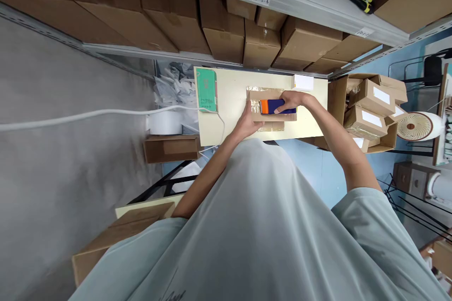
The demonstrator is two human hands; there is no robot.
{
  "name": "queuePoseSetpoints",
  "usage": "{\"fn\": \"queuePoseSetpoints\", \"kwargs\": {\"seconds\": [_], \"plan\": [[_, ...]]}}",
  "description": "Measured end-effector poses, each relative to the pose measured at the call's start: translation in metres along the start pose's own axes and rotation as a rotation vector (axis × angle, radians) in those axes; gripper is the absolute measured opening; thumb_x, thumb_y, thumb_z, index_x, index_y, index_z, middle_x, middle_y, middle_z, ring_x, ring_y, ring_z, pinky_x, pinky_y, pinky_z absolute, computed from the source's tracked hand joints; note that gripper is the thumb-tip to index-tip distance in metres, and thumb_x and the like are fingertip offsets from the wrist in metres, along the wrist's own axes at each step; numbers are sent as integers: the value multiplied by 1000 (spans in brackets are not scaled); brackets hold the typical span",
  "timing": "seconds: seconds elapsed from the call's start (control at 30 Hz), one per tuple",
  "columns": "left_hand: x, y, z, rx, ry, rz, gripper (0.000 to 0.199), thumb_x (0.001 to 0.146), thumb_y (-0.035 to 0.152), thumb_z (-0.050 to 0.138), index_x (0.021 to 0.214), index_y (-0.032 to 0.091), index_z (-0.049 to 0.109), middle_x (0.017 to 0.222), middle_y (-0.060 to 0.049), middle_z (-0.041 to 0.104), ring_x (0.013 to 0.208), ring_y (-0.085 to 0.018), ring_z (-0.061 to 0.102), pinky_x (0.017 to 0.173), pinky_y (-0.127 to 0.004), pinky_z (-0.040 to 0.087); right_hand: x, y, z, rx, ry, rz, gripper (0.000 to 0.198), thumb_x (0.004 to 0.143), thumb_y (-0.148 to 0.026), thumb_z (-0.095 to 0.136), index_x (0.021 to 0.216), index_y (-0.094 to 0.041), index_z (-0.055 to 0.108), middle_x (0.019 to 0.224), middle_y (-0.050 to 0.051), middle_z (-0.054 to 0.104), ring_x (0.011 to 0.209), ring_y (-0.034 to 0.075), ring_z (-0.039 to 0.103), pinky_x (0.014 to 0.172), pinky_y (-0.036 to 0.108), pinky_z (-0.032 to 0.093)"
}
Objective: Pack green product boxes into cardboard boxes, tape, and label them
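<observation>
A small cardboard box lies on the pale tabletop in front of me, with shiny tape along its flaps. My left hand grips the box's left end, thumb along the near edge. Over the box, my right hand has its fingers closed around a long dark blue item with an orange left end and a thin dark edge at its tip. Its exact kind is unclear. Whether it rests inside the box or just above it, I cannot tell.
A green box and a white box lie on the table. A white cable crosses its left side. A large carton of smaller boxes stands right. Shelving with cartons rises behind; a fan is far right.
</observation>
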State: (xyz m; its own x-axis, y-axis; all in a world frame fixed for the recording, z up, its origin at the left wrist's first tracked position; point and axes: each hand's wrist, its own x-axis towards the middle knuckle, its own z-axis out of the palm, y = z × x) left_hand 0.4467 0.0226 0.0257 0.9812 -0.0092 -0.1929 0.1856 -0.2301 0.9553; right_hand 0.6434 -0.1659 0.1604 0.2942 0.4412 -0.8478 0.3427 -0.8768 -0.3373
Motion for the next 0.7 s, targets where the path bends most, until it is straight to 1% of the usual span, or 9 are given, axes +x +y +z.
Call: {"fn": "queuePoseSetpoints", "kwargs": {"seconds": [0.07, 0.1, 0.17, 0.23, 0.3, 0.43, 0.53, 0.63, 0.7], "plan": [[10, 4, 0, 168, -79, -14, 154, 70, 64, 102, 185, 13, 13, 192, -29, 5, 180, -50, 0, 144, -63, 20, 1, 2, 3, 1, 14, 10, 58, 71, -72, 95, 99, -22, 85, 83, 3, 78, 81, 26, 72, 78, 36, 53], [16, 6, -1, 251, -113, -28, 166, 64, 69, 104, 185, 13, 6, 192, -29, -5, 179, -51, -11, 145, -65, 10, 1, 2, 4, -4, 20, 20, 58, 71, -72, 95, 99, -22, 86, 82, 3, 78, 81, 26, 72, 78, 36, 53], [27, 13, -4, 378, -161, 7, 177, 59, 76, 104, 185, 9, -1, 191, -30, -13, 176, -51, -21, 144, -68, -4, 1, 4, 6, -20, 31, 40, 59, 71, -73, 95, 96, -21, 85, 79, 3, 77, 80, 26, 71, 77, 36, 52], [33, 21, -7, 456, -187, 64, 178, 60, 81, 101, 184, 5, -1, 191, -30, -10, 176, -51, -23, 142, -70, -13, 0, 4, 7, -37, 36, 39, 60, 72, -75, 94, 93, -20, 84, 78, 4, 77, 80, 26, 71, 77, 36, 52], [34, 29, -7, 490, -191, 95, 171, 64, 81, 97, 184, 2, 5, 192, -30, -4, 177, -51, -20, 141, -69, -15, -1, 4, 6, -48, 27, 14, 61, 74, -78, 92, 91, -20, 84, 78, 5, 78, 81, 26, 72, 78, 36, 53], [26, 45, 3, 455, -94, 64, 137, 82, 78, 87, 180, 1, 30, 190, -32, 16, 180, -50, -1, 144, -68, -3, 0, -2, 4, -57, -29, -32, 61, 76, -79, 91, 88, -20, 84, 78, 7, 80, 86, 29, 76, 83, 37, 56], [24, 53, 12, 430, -12, 12, 114, 92, 73, 80, 174, 3, 41, 188, -30, 25, 180, -46, 7, 144, -67, 4, 0, -4, 1, -71, -25, -54, 60, 77, -75, 95, 93, -18, 85, 82, 9, 81, 91, 31, 79, 86, 38, 58], [29, 54, 17, 459, -6, -38, 115, 89, 70, 81, 176, 8, 40, 190, -26, 25, 180, -45, 7, 144, -66, 3, 0, -3, -1, -63, -10, -110, 60, 82, -72, 94, 101, -16, 86, 85, 9, 83, 92, 31, 80, 86, 37, 59], [33, 51, 18, 522, -24, -56, 121, 89, 72, 79, 179, 4, 33, 190, -27, 21, 181, -46, 4, 144, -66, 0, 0, 0, -2, -47, -19, -140, 57, 87, -71, 90, 103, -16, 85, 86, 8, 83, 91, 28, 80, 88, 36, 60]]}}
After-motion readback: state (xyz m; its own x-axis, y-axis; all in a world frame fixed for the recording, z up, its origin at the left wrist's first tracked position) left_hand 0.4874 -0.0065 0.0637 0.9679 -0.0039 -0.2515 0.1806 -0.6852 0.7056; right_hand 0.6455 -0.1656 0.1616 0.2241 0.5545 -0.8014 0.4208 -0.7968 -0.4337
